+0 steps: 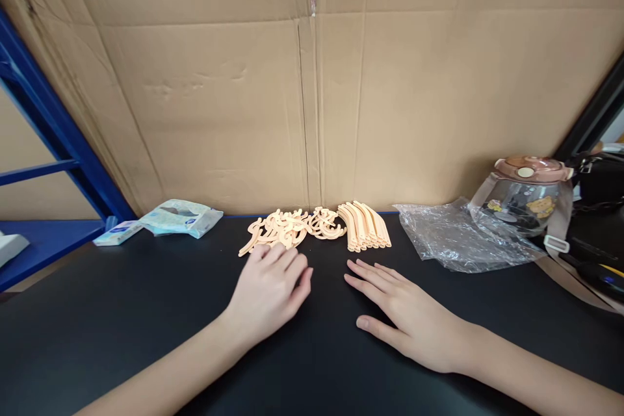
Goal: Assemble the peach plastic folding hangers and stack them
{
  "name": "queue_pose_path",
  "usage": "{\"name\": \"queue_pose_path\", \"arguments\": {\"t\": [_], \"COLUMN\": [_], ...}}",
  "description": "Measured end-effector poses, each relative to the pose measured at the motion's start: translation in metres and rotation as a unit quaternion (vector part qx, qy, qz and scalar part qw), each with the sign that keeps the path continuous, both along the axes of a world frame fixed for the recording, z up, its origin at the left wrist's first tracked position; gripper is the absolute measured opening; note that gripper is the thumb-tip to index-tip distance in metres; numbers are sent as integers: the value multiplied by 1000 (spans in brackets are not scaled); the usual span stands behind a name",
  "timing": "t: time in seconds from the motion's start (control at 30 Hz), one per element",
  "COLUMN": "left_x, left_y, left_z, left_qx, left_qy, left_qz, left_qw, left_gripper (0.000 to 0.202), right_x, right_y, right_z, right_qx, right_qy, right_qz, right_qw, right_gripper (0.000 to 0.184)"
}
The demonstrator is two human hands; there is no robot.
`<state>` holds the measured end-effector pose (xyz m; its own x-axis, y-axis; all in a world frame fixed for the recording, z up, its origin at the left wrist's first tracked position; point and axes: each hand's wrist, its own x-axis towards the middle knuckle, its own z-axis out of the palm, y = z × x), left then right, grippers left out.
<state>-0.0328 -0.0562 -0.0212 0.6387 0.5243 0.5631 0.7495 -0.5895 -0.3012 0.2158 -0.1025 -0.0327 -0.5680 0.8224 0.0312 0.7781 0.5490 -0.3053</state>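
Both hands lie flat on a black table (121,325), palms down. My left hand (268,289) rests with its fingers stretched, the fingertips close to a loose heap of small peach-coloured curved plastic parts (287,227). My right hand (404,312) lies open with fingers spread, a little in front of a neat bundle of peach-coloured curved strips (365,226). Neither hand holds anything.
A wall of flattened cardboard (312,91) stands behind the table. Two tissue packs (180,216) lie at the back left by a blue metal shelf frame (49,136). At the back right sit a crumpled clear plastic bag (453,234), a water bottle with a pink lid (529,192) and dark bags.
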Motion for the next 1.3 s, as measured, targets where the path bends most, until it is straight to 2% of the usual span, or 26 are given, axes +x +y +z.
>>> {"name": "queue_pose_path", "arguments": {"t": [0.13,0.23,0.37,0.5,0.63,0.77,0.9,1.0,1.07,1.17,1.3], "left_x": [-14,-19,-20,-20,-16,-8,-3,-4,-4,-4,-3], "left_y": [18,25,28,28,22,4,-13,-18,-18,-17,-15], "left_z": [-1,-6,-11,-9,-3,0,-1,-2,-1,0,0], "left_qx": [29,31,18,10,22,29,13,-15,-32,-63,-104], "left_qy": [6,9,6,-10,-35,-50,-46,-55,-47,-22,-3], "left_qz": [79,110,107,83,45,-26,-140,-247,-290,-307,-306], "left_qw": [996,993,994,996,998,998,989,967,955,949,946], "left_gripper": [39,42,33,29,27,23,21,18,18,18,13], "right_x": [0,0,0,1,2,2,2,2,2,1,1], "right_y": [0,1,1,0,-1,-1,0,0,0,-1,-2], "right_z": [0,0,-1,-2,-2,-3,-4,-4,-3,-3,-3], "right_qx": [-7,-9,-8,-3,2,6,8,9,5,-3,3], "right_qy": [-9,-12,0,21,26,30,20,29,34,45,57], "right_qz": [-3,-3,-1,1,5,6,6,3,-5,-17,-1], "right_qw": [1000,1000,1000,1000,1000,999,1000,1000,999,999,998], "right_gripper": [66,66,65,63,62,61,64,67,70,73,67]}}
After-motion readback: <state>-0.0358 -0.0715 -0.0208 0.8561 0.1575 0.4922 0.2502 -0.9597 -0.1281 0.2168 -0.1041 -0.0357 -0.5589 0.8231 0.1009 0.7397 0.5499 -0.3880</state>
